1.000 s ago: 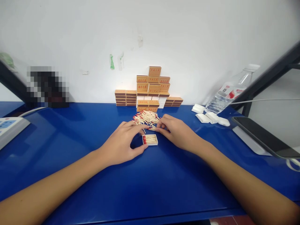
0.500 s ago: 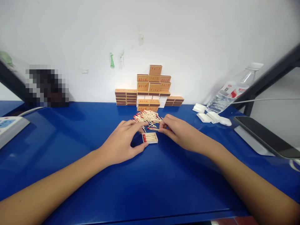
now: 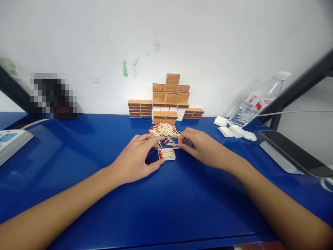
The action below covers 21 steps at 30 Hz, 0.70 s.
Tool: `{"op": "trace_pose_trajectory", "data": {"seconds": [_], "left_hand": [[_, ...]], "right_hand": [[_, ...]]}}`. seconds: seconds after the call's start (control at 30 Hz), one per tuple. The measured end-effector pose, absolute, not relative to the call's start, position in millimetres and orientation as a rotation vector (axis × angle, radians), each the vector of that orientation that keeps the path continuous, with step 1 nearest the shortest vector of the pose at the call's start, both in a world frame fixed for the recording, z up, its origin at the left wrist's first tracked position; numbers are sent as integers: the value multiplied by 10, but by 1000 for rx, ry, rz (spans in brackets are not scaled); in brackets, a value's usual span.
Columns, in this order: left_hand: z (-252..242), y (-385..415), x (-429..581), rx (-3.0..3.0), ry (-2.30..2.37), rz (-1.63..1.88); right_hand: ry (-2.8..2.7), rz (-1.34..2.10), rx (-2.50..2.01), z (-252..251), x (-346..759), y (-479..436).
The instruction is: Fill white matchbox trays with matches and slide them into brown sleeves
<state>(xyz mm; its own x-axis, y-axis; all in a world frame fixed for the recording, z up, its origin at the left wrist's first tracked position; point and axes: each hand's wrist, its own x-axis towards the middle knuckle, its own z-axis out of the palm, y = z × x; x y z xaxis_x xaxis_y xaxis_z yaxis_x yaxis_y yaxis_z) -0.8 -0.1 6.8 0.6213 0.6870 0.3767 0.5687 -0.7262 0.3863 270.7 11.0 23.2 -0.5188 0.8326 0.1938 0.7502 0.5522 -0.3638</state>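
A small white matchbox tray (image 3: pixel 167 153) with red-tipped matches in it lies on the blue table (image 3: pixel 166 208). My left hand (image 3: pixel 135 158) curls around the tray's left side, thumb at its near corner and index finger at its far corner. Just behind the tray is a loose pile of matches (image 3: pixel 164 131). My right hand (image 3: pixel 200 147) rests at the pile's right edge, fingertips pinched on a match or two right above the tray.
Stacked orange matchboxes (image 3: pixel 166 100) stand against the white wall. White box trays (image 3: pixel 229 127) and a lying water bottle (image 3: pixel 253 104) are at the right, beside a dark phone (image 3: pixel 296 152) on a stand. A white device (image 3: pixel 11 140) sits at the left.
My right hand has slid slightly right and toward the tray with its pinch on matches. The left hand has stayed at the tray.
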Motion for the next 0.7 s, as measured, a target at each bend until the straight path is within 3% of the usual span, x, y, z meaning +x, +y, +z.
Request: {"op": "trace_pose_trajectory", "data": {"seconds": [0.4,0.7], "left_hand": [[72,-8,-16,2623,973,769],[92,-38,-22,2620,900,748]], "right_hand": [[-2248,414,-1241,302,2640,79],[-1835,1026,-1375,278,2590,137]]}}
